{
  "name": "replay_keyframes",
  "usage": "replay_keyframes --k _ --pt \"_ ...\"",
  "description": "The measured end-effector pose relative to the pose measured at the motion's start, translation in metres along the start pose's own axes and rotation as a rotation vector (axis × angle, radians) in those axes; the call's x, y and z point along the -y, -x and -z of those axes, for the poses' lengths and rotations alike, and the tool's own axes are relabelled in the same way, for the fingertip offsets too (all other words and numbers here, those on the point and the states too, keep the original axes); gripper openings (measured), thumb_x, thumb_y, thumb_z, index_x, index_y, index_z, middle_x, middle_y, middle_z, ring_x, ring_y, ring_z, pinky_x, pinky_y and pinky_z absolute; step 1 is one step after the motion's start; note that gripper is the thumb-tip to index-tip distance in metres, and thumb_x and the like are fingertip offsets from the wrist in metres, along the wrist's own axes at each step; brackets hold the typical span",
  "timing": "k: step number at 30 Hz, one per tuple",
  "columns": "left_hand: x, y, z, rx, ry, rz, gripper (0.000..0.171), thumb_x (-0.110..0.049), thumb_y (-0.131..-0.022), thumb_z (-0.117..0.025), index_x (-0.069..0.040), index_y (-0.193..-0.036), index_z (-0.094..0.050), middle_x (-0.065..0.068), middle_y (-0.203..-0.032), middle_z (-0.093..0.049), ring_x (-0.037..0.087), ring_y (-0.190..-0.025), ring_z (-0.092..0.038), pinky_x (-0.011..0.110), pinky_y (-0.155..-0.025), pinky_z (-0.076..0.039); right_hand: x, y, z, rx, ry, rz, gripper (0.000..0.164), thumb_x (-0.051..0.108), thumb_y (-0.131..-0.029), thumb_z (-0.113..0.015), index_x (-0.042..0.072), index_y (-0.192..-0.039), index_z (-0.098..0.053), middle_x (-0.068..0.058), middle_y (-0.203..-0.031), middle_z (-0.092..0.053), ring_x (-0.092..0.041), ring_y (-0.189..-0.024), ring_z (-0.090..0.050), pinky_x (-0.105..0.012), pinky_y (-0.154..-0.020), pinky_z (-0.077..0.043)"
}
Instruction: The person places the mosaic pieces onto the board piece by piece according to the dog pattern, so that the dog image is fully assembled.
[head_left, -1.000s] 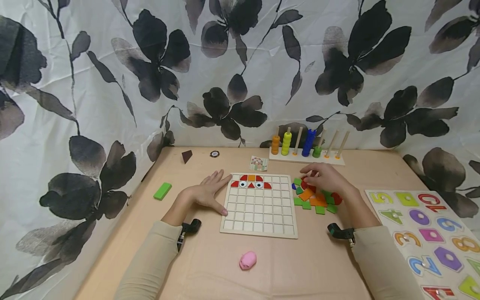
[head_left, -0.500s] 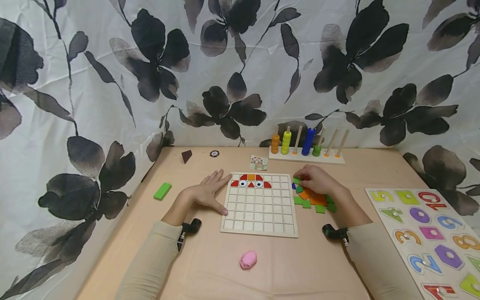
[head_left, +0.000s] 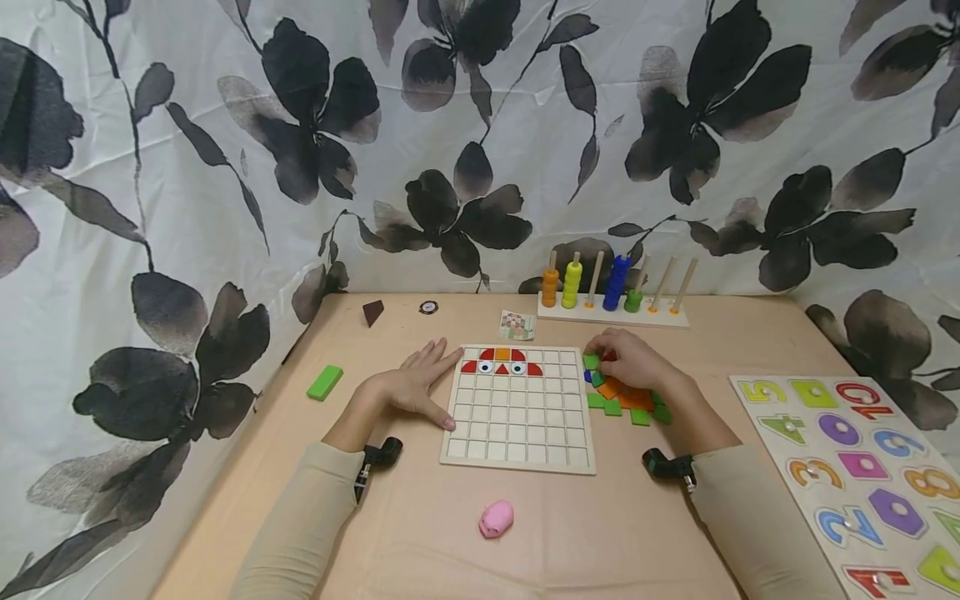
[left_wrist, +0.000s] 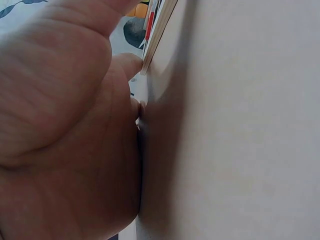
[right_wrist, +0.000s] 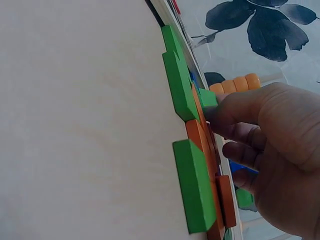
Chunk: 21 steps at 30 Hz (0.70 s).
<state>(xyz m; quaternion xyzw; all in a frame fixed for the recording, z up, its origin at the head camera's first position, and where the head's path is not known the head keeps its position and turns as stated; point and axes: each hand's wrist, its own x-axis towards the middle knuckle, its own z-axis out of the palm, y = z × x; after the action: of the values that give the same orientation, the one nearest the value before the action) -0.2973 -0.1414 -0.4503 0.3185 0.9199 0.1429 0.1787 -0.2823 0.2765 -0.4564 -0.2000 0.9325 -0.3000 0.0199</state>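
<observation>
My left hand (head_left: 408, 383) lies spread at the left edge of a white grid board (head_left: 517, 425), thumb and fingertips touching its frame. Red tiles, an orange tile (head_left: 502, 355) and two eye tiles (head_left: 486, 367) fill part of the board's top rows. Right of the board, my right hand (head_left: 633, 362) reaches into a pile of green, orange and blue tiles. In the right wrist view its thumb and index finger pinch a small green tile (right_wrist: 207, 97); larger green tiles (right_wrist: 192, 187) stand nearer the camera. The hand covers part of the pile.
Behind stand a bead-peg rack (head_left: 613, 315) and a small picture card (head_left: 517, 326). A number puzzle board (head_left: 862, 492) lies at right, a green block (head_left: 325, 382) at left. A pink toy (head_left: 497, 519) sits in front, a dark wedge (head_left: 372, 312) at back left.
My right hand has moved left and down over the pile toward the board's edge, covering the red tiles, with a green tile at its fingertips. My left hand has stayed put.
</observation>
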Motion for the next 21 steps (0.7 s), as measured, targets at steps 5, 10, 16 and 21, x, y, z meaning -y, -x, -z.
replay_keyframes --k 5,10,16,21 --pt "0.002 0.002 -0.001 0.009 -0.006 -0.017 0.129 -0.072 -0.059 -0.076 -0.021 -0.156 -0.008 0.017 -0.16 0.009 0.035 -0.146 0.01 0.054 -0.116 0.0 0.009 0.002 0.002 -0.046 -0.06 -0.032 0.012 0.01 -0.091 -0.065 0.015 -0.102 -0.07 0.0 -0.086 -0.064 -0.02 -0.076 -0.053 -0.033 -0.067 -0.047" --pt "0.005 0.006 0.0 0.019 -0.003 -0.022 0.131 -0.073 -0.058 -0.075 -0.022 -0.156 -0.006 0.016 -0.16 0.011 0.033 -0.146 0.011 0.053 -0.116 0.0 0.044 -0.006 0.004 -0.096 -0.162 0.05 0.019 0.013 -0.091 -0.066 0.016 -0.108 -0.072 0.0 -0.097 -0.069 -0.018 -0.081 -0.06 -0.032 -0.07 -0.052" --pt "0.007 0.011 0.002 0.044 0.018 -0.023 0.132 -0.074 -0.056 -0.076 -0.025 -0.156 -0.005 0.012 -0.16 0.012 0.03 -0.146 0.013 0.053 -0.116 0.0 0.099 -0.036 -0.021 -0.031 -0.244 0.138 0.019 0.01 -0.086 -0.072 0.014 -0.104 -0.076 0.002 -0.101 -0.072 -0.015 -0.082 -0.066 -0.028 -0.07 -0.055" --pt "0.009 0.013 0.002 0.055 0.009 -0.028 0.133 -0.074 -0.055 -0.076 -0.027 -0.156 -0.005 0.011 -0.16 0.013 0.029 -0.146 0.013 0.054 -0.116 -0.001 0.136 -0.062 -0.053 0.059 -0.209 0.172 0.013 0.008 -0.083 -0.074 0.011 -0.096 -0.077 0.004 -0.087 -0.072 -0.012 -0.074 -0.062 -0.027 -0.065 -0.053"
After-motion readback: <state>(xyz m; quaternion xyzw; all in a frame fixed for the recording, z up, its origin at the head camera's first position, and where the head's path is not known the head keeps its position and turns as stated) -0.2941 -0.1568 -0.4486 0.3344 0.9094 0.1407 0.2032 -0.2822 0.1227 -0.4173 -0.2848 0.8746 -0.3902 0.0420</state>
